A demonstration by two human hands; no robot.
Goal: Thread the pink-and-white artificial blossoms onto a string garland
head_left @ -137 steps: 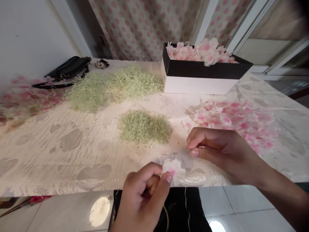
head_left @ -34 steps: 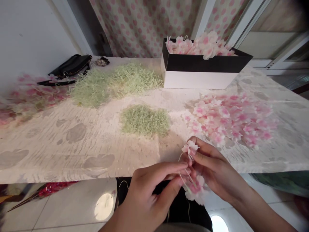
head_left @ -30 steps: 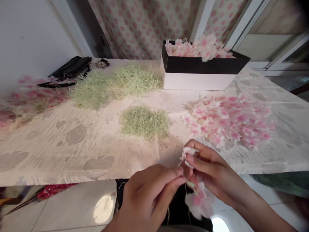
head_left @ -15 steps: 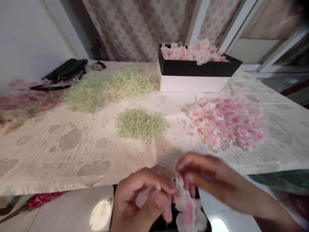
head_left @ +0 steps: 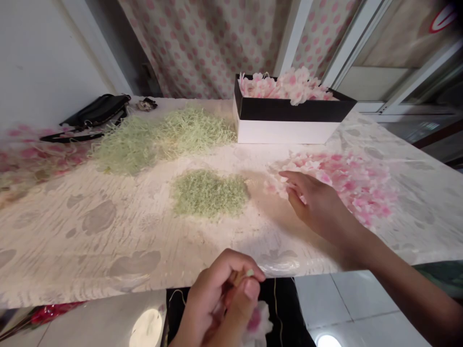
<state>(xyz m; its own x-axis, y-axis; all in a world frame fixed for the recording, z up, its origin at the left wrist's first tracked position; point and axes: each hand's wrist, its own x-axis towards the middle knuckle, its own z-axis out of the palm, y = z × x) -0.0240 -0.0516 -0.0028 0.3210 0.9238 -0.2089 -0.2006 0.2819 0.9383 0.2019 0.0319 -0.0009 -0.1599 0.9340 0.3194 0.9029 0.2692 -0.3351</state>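
Observation:
My left hand (head_left: pixel 220 299) is at the bottom of the view, past the table's front edge, with its fingers closed on a thin stem with a pale green tip. A pink-and-white fabric blossom (head_left: pixel 257 325) hangs below the fingers, partly hidden by them, and a thin thread (head_left: pixel 275 308) dangles nearby. My right hand (head_left: pixel 314 202) lies on the table with its fingers apart, touching the near edge of a heap of loose pink-and-white blossoms (head_left: pixel 358 188). It holds nothing that I can see.
Two mounds of pale green shredded paper (head_left: pixel 162 140) and a darker green mound (head_left: pixel 209 193) lie on the patterned table cover (head_left: pixel 108 241). A black-and-white box (head_left: pixel 285 125) holds more blossoms. A black bag (head_left: pixel 96 111) sits at the far left.
My right hand has let go of the blossom bunch and moved up and right to the heap. My left hand has dropped lower, keeping the stem and blossom.

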